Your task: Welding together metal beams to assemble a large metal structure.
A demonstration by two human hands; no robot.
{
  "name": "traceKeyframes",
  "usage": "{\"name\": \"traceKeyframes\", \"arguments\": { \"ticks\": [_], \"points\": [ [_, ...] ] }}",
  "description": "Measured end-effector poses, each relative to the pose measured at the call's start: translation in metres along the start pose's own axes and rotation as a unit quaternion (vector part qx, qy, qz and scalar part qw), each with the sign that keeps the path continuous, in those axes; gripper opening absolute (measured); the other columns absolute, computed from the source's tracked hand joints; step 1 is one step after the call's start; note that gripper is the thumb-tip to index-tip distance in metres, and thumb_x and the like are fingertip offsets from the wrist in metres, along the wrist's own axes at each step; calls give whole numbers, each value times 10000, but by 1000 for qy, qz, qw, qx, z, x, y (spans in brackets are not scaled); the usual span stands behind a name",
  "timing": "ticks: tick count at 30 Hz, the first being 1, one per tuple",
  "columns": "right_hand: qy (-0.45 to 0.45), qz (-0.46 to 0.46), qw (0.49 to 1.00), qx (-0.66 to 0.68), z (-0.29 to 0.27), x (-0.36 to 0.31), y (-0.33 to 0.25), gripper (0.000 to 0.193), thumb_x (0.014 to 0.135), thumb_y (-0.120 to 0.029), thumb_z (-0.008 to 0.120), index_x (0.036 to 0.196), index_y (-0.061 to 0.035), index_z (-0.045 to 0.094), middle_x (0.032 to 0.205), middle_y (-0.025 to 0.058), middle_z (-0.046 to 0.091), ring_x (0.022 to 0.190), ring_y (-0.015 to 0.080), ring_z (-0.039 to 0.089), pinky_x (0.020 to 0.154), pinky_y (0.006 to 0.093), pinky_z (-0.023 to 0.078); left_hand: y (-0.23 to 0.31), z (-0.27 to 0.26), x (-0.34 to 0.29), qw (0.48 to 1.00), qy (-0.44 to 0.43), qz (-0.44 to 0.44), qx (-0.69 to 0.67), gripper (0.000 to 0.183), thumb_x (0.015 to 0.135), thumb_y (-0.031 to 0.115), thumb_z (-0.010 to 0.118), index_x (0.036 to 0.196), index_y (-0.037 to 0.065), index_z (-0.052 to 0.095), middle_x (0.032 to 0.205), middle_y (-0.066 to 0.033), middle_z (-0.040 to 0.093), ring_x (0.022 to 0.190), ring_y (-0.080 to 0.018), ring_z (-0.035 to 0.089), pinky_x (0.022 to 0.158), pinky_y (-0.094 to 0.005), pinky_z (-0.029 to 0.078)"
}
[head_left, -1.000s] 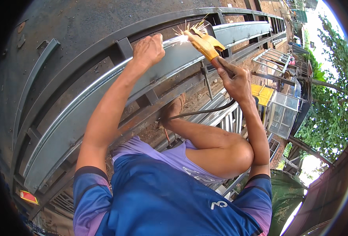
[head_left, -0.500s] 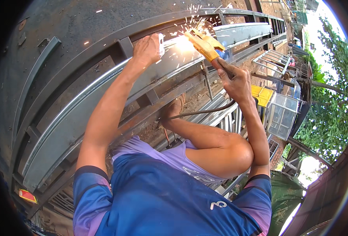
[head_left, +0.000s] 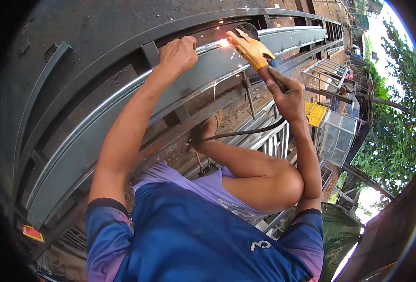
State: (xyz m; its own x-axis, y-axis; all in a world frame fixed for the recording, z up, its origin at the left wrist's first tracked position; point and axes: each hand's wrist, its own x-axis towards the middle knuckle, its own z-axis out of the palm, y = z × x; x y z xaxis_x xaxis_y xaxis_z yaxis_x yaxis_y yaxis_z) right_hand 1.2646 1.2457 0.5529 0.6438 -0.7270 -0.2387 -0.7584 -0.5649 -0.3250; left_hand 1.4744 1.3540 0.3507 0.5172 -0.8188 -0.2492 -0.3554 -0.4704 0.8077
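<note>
My right hand (head_left: 287, 94) grips a yellow welding electrode holder (head_left: 251, 49) by its dark handle. A black cable (head_left: 245, 133) trails from it toward my legs. At the holder's tip a bright arc (head_left: 224, 43) glows on the far edge of a long grey steel channel (head_left: 100, 124), with a few sparks around it. My left hand (head_left: 178, 55) is closed, its fingers curled, by the channel's far edge left of the arc. Whatever its fingers may hold is hidden. The channel lies within a dark steel frame (head_left: 88, 63) with short cross pieces.
A loose curved-looking steel bar (head_left: 41, 89) lies on the dark ground at left. A red and yellow packet (head_left: 33, 233) sits at the frame's near-left end. An upright rod (head_left: 248, 96) stands by the frame. Light metal bars, a yellow object (head_left: 315, 113) and a glazed cabinet (head_left: 338, 136) are at right.
The arc has shrunk and the sparks are far fewer. The electrode holder and my right hand have shifted slightly right and nearer; my left hand has turned slightly and moved a little.
</note>
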Motion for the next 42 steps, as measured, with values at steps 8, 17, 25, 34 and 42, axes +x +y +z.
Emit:
{"name": "traceKeyframes", "arguments": {
  "ticks": [8, 17, 25, 34, 42],
  "points": [
    [-13, 8, 1000, -12, 1, 0, -3, 315, 881, -128, 674, 1186, -49, 655, 931, 174, 722, 836, 77, 647, 736, 246, 510, 2, -4, 0, 1000, -17, -8, 12, 190, 802, 170, 550, 891, 29, 640, 857, -239, 659, 898, -412, 630, 787, -470, 478],
    [-19, 13, 1000, -19, 4, 2, -4, 321, 870, -82, 668, 1191, -75, 659, 998, 172, 715, 854, 91, 651, 753, 257, 507, -3, -9, -2, 999, -24, 19, 42, 207, 830, 201, 544, 913, 36, 639, 884, -240, 662, 898, -424, 628, 773, -494, 478],
    [6, -27, 1000, 8, 4, -1, 6, 324, 873, -96, 669, 1193, -48, 651, 943, 155, 724, 817, 82, 635, 748, 254, 504, 1, -7, -3, 999, 4, 34, 0, 231, 824, 222, 558, 916, 26, 637, 910, -260, 651, 916, -426, 626, 765, -502, 473],
    [3, -2, 1000, 16, -2, 3, -1, 325, 884, -181, 679, 1175, -37, 658, 874, 156, 723, 775, 66, 614, 717, 254, 503, 1, -8, 2, 999, -32, -2, 4, 205, 787, 186, 550, 890, 37, 647, 871, -241, 658, 910, -407, 628, 779, -472, 476],
    [-9, 8, 1000, 13, 4, 3, -3, 321, 881, -174, 681, 1174, -44, 660, 866, 155, 723, 775, 56, 607, 708, 250, 500, -7, -1, 7, 999, -32, -5, 25, 190, 776, 162, 566, 893, 35, 644, 879, -237, 661, 920, -404, 628, 760, -467, 485]
  ]
}}
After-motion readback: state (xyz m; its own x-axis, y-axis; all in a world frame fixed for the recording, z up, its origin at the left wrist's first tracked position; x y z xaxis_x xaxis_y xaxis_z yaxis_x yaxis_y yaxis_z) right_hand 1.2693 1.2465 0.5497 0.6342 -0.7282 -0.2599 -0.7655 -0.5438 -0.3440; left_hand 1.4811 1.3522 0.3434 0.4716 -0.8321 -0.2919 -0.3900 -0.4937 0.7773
